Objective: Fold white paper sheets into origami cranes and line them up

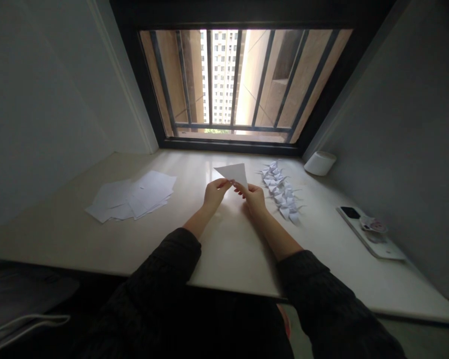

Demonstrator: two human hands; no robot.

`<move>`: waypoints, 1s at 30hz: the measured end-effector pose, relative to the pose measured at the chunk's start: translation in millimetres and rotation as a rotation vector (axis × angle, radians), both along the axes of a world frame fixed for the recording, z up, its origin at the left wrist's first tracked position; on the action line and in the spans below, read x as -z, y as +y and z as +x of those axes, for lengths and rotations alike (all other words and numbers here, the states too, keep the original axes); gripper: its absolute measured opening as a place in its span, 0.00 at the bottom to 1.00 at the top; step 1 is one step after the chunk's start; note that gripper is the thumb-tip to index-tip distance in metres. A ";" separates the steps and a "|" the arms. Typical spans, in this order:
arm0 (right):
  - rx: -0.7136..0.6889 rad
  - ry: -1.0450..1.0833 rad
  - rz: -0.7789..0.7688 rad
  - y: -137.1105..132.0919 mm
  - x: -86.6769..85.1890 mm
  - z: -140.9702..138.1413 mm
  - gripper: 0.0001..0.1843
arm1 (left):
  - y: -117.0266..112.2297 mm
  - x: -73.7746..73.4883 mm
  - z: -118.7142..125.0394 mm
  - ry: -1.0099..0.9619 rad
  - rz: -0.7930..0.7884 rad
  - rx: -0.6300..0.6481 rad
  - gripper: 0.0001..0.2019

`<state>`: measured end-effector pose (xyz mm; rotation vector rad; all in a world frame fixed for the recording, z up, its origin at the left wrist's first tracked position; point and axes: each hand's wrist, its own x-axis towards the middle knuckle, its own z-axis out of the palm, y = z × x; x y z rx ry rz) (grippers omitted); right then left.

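Between my hands, a little above the white ledge, is a sheet of paper folded to a triangle. My left hand pinches its near edge. My right hand grips the same edge close by, and the fingertips of both hands almost meet. To the right of my right hand stand several folded paper cranes in a tight cluster. Over on the left lies a loose, overlapping pile of white paper sheets.
A phone with a round grip on its back lies at the right. Near the window corner a white rounded object rests against the wall. The barred window closes off the back of the ledge.
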<state>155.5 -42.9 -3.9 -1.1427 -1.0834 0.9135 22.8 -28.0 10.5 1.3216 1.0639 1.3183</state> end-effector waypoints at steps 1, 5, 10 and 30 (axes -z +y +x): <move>-0.005 -0.001 -0.001 0.0 -0.2 -0.1 0.18 | -1.1 0.4 1.0 0.001 -0.024 0.007 0.15; -0.047 0.002 -0.001 -0.4 -0.9 -1.5 0.17 | -3.9 0.3 2.9 -0.033 -0.099 -0.027 0.16; -0.073 -0.034 0.009 -3.4 -0.1 -4.0 0.17 | 5.4 -1.3 -8.0 -0.191 -0.185 -0.132 0.17; -0.077 -0.102 0.014 -3.4 2.9 -7.4 0.19 | 12.4 -4.5 -16.7 -0.299 -0.096 -0.475 0.15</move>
